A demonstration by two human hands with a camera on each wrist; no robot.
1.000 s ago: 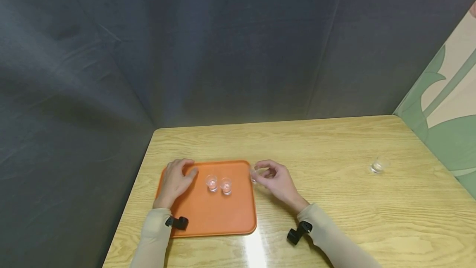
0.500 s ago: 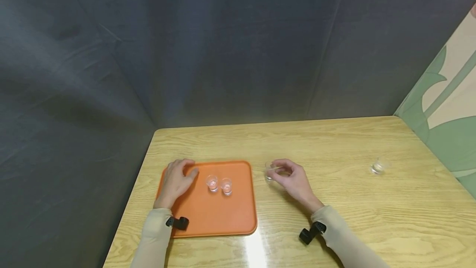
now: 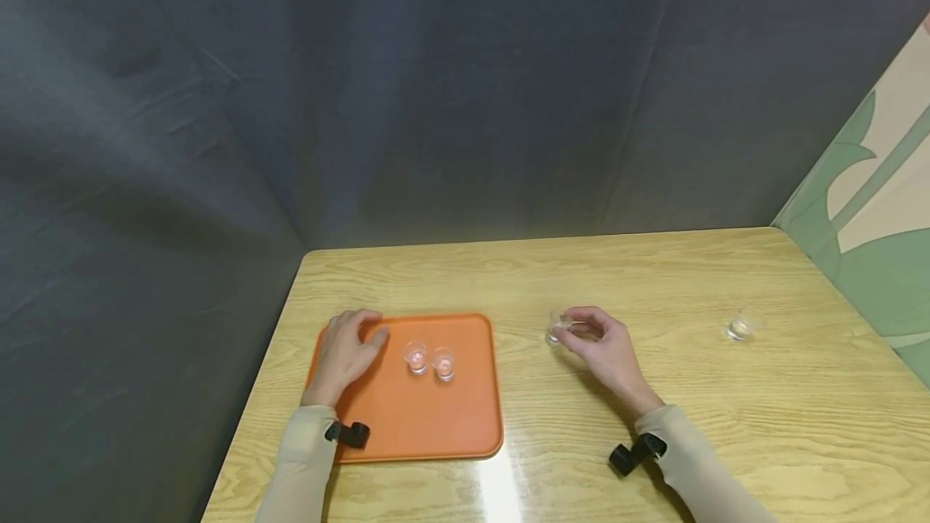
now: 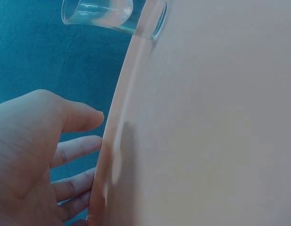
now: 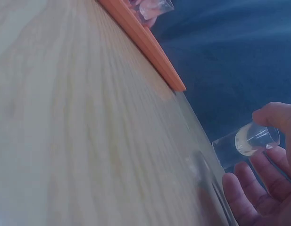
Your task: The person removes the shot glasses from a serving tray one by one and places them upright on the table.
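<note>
My right hand (image 3: 606, 348) pinches a small clear shot glass (image 5: 246, 141) upright between thumb and fingers, to the right of the orange tray (image 3: 421, 434). Whether its base touches the table, I cannot tell. Two more shot glasses stand side by side on the tray: a left glass (image 3: 416, 357) and a right glass (image 3: 444, 364). At the tray's left side is my left hand (image 3: 344, 355), thumb and fingers apart and loosely bent, holding nothing. The left wrist view shows that hand (image 4: 37, 150) by the tray's rim, below one glass (image 4: 112, 14).
Another clear shot glass (image 3: 739, 324) stands far right on the wooden table (image 3: 676, 281). A dark curtain (image 3: 465, 103) hangs behind the table and along its left side. Patterned fabric (image 3: 886, 265) with green leaves borders the right.
My right hand has carried its shot glass rightward from the tray's right edge, over the bare wood. The left hand, the tray and the other glasses have stayed put.
</note>
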